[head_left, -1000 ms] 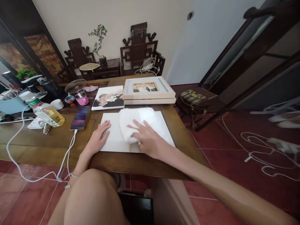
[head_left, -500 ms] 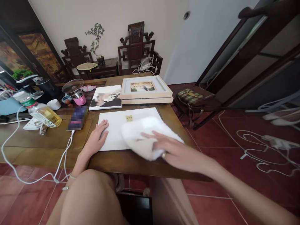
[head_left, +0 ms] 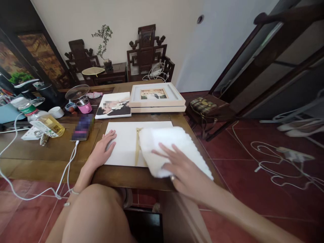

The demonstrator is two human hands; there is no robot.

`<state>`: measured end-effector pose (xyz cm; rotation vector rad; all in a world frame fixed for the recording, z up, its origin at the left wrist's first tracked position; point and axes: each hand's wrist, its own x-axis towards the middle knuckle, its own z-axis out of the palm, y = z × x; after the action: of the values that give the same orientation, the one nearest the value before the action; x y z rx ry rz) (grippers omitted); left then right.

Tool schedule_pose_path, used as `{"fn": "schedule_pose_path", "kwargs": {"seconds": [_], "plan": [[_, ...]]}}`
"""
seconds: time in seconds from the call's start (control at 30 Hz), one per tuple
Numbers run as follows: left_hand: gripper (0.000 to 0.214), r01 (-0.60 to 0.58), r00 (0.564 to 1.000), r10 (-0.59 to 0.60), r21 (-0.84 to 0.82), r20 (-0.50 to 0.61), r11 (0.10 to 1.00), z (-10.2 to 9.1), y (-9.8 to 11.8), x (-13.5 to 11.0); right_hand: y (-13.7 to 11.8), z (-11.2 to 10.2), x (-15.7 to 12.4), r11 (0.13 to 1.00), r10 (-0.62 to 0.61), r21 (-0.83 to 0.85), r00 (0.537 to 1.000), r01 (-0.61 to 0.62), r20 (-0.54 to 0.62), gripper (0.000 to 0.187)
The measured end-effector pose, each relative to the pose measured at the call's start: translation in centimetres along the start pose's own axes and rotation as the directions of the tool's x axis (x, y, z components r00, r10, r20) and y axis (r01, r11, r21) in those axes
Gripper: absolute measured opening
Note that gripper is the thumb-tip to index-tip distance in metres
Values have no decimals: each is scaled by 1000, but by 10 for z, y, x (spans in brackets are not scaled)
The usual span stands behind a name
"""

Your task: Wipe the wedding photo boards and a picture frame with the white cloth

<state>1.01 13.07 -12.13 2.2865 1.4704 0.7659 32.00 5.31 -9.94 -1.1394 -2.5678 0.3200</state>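
A flat white board [head_left: 123,145] lies on the wooden table in front of me, with a narrow tan tapered strip [head_left: 137,148] on it. My left hand [head_left: 105,146] rests on the board's left edge, fingers stretched out and holding nothing. On the board's right side my right hand [head_left: 178,167] presses a fluffy white cloth [head_left: 174,136], its fingers spread over it. The cloth hides the right part of the board and hangs past its near edge. A ring is on my right hand.
Behind the board are stacked wooden picture frames [head_left: 158,107] and a photo panel [head_left: 113,104]. To the left are a phone [head_left: 83,126] on a cable, an oil bottle [head_left: 48,123] and a pink mug [head_left: 84,107]. A plaid bag [head_left: 204,104] sits right of the table.
My right hand has moved the cloth to the right and slightly nearer me, uncovering more of the tan strip. My left hand stays on the board's left edge.
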Motion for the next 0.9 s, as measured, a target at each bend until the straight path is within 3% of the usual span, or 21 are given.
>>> {"fn": "schedule_pose_path", "kwargs": {"seconds": [0.1, 0.17, 0.3, 0.4, 0.53, 0.67, 0.8, 0.9], "plan": [[39, 2, 1000, -2, -3, 3, 1000, -1, 1, 0, -25, -2, -11, 997, -79, 27, 995, 77, 56, 41], [39, -5, 1000, 5, -2, 17, 1000, -3, 2, -1, -25, -6, -8, 994, -103, 49, 992, 99, 74, 41], [41, -13, 998, 14, -4, 53, 1000, -7, 2, -1, 3, -9, 21, 997, -69, 49, 996, 67, 59, 47], [41, -15, 999, 16, -13, 51, 1000, -7, 1, -1, 29, -5, 53, 998, 42, -36, 999, -42, 5, 45], [41, -17, 999, 18, -20, 35, 1000, -5, -1, -2, 30, 4, 74, 984, 148, -97, 988, -152, -43, 43], [39, -7, 1000, 8, -20, 26, 1000, -4, -1, -2, -4, 15, 49, 991, 76, -103, 995, -83, -63, 45], [39, -12, 1000, 12, -8, 18, 1000, -3, -1, -2, -34, 25, 7, 992, -127, -33, 990, 125, -58, 37], [40, -20, 1000, 20, -7, 18, 1000, -3, -1, -1, -39, 22, -6, 965, -256, 51, 967, 256, -7, 35]]}}
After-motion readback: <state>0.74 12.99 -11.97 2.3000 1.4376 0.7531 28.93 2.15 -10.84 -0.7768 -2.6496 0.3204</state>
